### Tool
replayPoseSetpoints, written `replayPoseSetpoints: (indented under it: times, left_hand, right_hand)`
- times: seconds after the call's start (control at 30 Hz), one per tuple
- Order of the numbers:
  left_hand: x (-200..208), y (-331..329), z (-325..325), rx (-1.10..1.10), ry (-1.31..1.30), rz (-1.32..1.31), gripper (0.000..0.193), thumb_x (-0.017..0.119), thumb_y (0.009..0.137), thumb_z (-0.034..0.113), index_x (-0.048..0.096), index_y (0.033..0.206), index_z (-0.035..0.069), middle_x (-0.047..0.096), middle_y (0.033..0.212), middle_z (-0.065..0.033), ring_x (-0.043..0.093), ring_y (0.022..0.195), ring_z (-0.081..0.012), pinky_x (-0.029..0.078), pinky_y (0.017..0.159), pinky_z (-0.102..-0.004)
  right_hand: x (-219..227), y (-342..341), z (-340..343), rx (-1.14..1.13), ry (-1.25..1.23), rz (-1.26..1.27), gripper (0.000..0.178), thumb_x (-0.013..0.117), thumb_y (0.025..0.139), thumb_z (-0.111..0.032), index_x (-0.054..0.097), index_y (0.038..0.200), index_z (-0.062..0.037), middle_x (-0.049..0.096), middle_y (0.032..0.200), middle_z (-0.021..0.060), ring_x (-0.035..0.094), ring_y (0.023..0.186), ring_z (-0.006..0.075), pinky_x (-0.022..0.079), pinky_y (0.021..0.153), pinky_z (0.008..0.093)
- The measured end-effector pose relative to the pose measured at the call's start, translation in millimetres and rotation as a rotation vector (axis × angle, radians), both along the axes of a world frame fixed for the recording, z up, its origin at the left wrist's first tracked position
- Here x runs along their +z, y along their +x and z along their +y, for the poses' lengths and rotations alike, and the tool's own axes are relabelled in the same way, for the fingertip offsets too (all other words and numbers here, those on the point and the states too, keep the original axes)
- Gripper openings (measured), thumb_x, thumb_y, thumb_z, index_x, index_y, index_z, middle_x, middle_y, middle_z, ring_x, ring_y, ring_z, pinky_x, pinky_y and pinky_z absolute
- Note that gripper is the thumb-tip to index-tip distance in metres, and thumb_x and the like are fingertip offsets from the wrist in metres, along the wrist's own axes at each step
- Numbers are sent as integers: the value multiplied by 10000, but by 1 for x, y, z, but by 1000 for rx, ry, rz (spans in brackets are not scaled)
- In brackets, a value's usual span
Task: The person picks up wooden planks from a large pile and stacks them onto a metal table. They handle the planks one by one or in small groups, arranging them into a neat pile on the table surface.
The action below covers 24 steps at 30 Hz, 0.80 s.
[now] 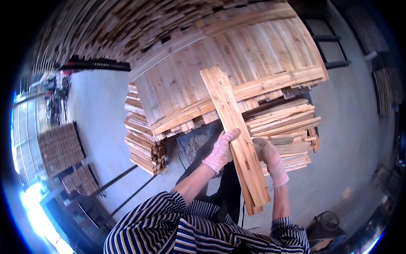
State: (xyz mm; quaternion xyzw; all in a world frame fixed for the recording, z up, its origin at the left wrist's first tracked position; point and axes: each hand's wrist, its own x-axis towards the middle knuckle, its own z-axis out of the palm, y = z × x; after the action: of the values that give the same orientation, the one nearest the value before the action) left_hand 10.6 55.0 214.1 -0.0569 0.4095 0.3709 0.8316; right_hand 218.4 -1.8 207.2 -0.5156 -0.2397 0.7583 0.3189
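Note:
Both my hands, in pale thin gloves, hold a small bundle of long wooden slats [236, 127] in front of my body. My left hand [223, 149] grips its left edge, the thumb lying on the top slat. From the right, my right hand [270, 156] wraps round the other edge; some of its fingers are hidden under the wood. The far end of the bundle overlaps the near edge of a large panel of boards [237, 55] laid side by side. At the near end a lower slat sticks out past the top one.
Slats are piled on the right [287, 122], below the panel, and another stack [141, 144] stands at the left. A long mass of stacked wood [105, 29] fills the far side. Bundled slats [61, 148] stand on the grey floor at far left. A wheeled thing [327, 222] is at lower right.

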Motion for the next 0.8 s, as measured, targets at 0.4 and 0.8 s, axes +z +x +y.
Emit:
replayPoseSetpoints:
  times: [0.4, 0.8]
  left_hand:
    - [25, -85, -25, 376, 247, 599, 796, 840, 900, 202, 386, 1535, 47, 601, 1332, -129, 646, 1164, -277, 582, 1006, -417]
    - [-6, -196, -116, 951, -258, 495, 598, 739, 951, 530, 583, 1298, 68, 639, 1115, -98, 643, 973, -288, 581, 879, -472]
  right_hand:
    - [63, -129, 83, 658, 134, 64, 955, 610, 971, -541, 166, 1706, -125, 665, 1218, 160, 671, 1038, 200, 560, 894, 318]
    - [21, -292, 199, 1257, 1289, -928, 618, 721, 932, -497, 538, 1512, -391, 642, 1110, 146, 654, 1017, 328, 543, 813, 465]
